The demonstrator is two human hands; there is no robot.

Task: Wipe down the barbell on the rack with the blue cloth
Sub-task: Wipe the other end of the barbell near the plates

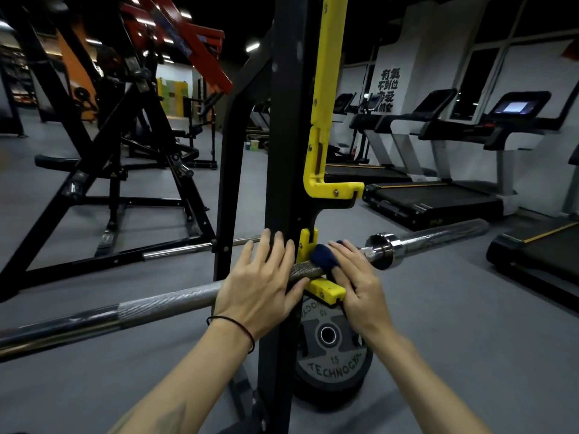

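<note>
**Blue cloth on the bar beside the rack hook**

The barbell (163, 303) lies across the picture, rising from lower left to upper right, and rests in a yellow J-hook (324, 289) on the black upright (282, 151) of the rack. The person's left hand (261, 286) lies over the knurled part of the bar just left of the hook, fingers straight and spread, their tips reaching the upright and the thumb lying along the bar. The right hand (355, 277) presses the blue cloth (322, 255) onto the bar just right of the hook, fingers laid fairly flat over the bunched fabric. Beyond the cloth sit the chrome collar (383, 247) and the bare sleeve (451, 230). A thin black band (242, 328) circles the left wrist. Below the hook, a grey 15 weight plate (335, 364) stands at the foot of the upright. Treadmills (438, 183) line the right side of the room.
</note>
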